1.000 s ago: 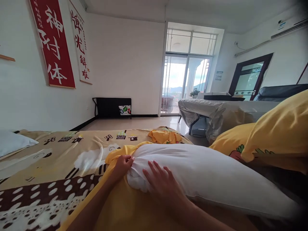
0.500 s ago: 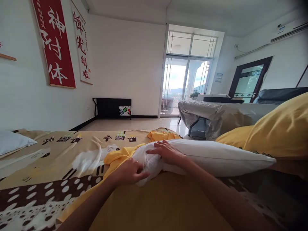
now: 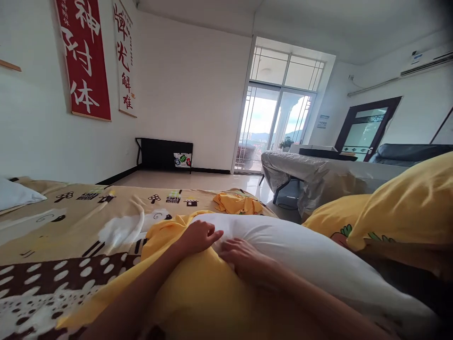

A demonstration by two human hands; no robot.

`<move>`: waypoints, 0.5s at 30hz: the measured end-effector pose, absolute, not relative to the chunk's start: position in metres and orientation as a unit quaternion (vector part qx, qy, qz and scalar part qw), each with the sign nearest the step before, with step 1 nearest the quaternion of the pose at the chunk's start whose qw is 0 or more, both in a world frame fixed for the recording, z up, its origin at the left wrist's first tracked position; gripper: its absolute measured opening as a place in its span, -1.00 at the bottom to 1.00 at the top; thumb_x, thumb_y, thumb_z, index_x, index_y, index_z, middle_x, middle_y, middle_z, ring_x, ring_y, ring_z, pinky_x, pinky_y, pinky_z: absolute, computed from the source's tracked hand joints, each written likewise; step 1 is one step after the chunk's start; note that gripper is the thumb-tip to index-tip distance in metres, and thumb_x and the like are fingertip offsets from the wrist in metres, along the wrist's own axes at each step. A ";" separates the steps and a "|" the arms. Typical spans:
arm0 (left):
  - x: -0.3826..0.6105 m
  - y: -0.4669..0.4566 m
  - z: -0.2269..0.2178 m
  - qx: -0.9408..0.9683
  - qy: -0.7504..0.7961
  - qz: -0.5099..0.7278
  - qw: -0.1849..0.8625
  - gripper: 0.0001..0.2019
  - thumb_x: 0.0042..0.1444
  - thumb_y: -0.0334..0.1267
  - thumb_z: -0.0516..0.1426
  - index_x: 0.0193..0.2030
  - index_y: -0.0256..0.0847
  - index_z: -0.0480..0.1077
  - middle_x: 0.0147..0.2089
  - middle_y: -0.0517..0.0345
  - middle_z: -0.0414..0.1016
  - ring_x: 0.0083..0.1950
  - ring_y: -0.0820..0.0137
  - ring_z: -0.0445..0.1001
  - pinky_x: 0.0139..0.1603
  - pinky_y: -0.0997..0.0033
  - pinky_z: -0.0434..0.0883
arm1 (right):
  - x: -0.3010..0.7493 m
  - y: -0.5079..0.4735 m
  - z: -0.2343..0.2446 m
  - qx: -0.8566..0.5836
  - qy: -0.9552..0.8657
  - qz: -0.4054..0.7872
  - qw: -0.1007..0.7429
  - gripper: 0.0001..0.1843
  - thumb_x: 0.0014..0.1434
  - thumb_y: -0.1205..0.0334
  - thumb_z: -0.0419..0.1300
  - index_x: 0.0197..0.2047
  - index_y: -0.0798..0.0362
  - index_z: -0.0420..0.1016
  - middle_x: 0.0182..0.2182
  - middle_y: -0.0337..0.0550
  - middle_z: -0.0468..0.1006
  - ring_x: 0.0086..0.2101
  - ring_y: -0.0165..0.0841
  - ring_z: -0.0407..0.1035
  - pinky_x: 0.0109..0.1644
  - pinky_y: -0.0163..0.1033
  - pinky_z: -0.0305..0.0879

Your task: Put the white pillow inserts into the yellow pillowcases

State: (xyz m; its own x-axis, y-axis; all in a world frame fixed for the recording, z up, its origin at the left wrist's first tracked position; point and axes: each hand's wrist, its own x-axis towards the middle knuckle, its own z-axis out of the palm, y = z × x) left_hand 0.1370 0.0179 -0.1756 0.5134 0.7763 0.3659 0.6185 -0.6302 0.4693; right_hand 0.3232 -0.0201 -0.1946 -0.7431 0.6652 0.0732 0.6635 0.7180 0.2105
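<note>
The white pillow (image 3: 311, 257) lies across the near side of a patterned blanket (image 3: 123, 198), with the yellow cover (image 3: 198, 293) bunched at its left end. The left hand (image 3: 200, 236), fingers curled and thumb out, sits where cover meets pillow; whether it grips cloth, I cannot tell. Just beside it, the right hand (image 3: 244, 259) rests bent fingers there too, its hold too blurred to tell. Beyond lies a crumpled yellow cloth (image 3: 237, 203); yellow cushions (image 3: 414, 198) lie to the right, near a plastic-draped table (image 3: 314, 172).
</note>
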 end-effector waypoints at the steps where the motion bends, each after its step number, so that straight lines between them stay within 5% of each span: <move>1: 0.132 0.015 -0.181 0.872 0.397 0.244 0.152 -0.49 0.12 0.04 0.02 -0.73 -0.22 0.16 -0.73 0.29 0.06 -0.60 0.51 0.03 -0.51 0.42 0.00 | 0.324 -0.031 -0.209 0.337 0.933 0.124 0.006 -0.79 0.09 0.31 0.14 -0.18 -0.04 0.51 -0.19 -0.11 0.52 -0.20 -0.31 0.36 -0.12 -0.24 0.25; 4: 0.129 -0.004 -0.187 0.893 0.363 0.193 0.181 -0.40 0.11 0.10 0.02 -0.83 -0.22 0.06 -0.80 0.34 -0.14 -0.63 0.54 -0.16 -0.49 0.41 0.03 | 0.319 -0.041 -0.234 0.330 0.933 0.142 0.005 -0.70 0.24 0.35 -0.04 -0.04 0.08 0.44 -0.16 0.02 0.52 -0.19 -0.26 0.37 -0.22 -0.18 0.29; 10: 0.164 -0.012 -0.166 0.843 0.407 0.322 0.145 -0.42 0.20 0.09 -0.10 -0.73 -0.22 0.25 -0.72 0.29 0.17 -0.58 0.51 0.02 -0.17 0.33 0.19 | 0.300 -0.002 -0.206 0.378 0.911 0.158 -0.052 -0.69 0.22 0.42 -0.03 -0.06 0.12 0.46 -0.11 0.04 0.53 -0.17 -0.24 0.40 -0.18 -0.17 0.32; 15: 0.159 0.008 -0.186 0.844 0.425 0.300 0.128 -0.39 0.20 0.10 -0.10 -0.79 -0.22 0.14 -0.76 0.27 0.11 -0.59 0.50 0.00 -0.21 0.34 0.19 | 0.300 -0.011 -0.219 0.352 0.908 0.204 -0.099 -0.62 0.23 0.35 -0.01 0.08 0.12 0.40 0.00 0.05 0.48 -0.04 -0.20 0.36 -0.01 -0.12 0.30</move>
State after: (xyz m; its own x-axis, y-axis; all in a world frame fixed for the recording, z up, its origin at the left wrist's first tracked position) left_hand 0.1593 0.0077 -0.1865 0.4579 0.7951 0.3977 0.6413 -0.6052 0.4717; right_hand 0.3000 -0.0106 -0.2190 -0.7321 0.5990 0.3243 0.6802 0.6682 0.3014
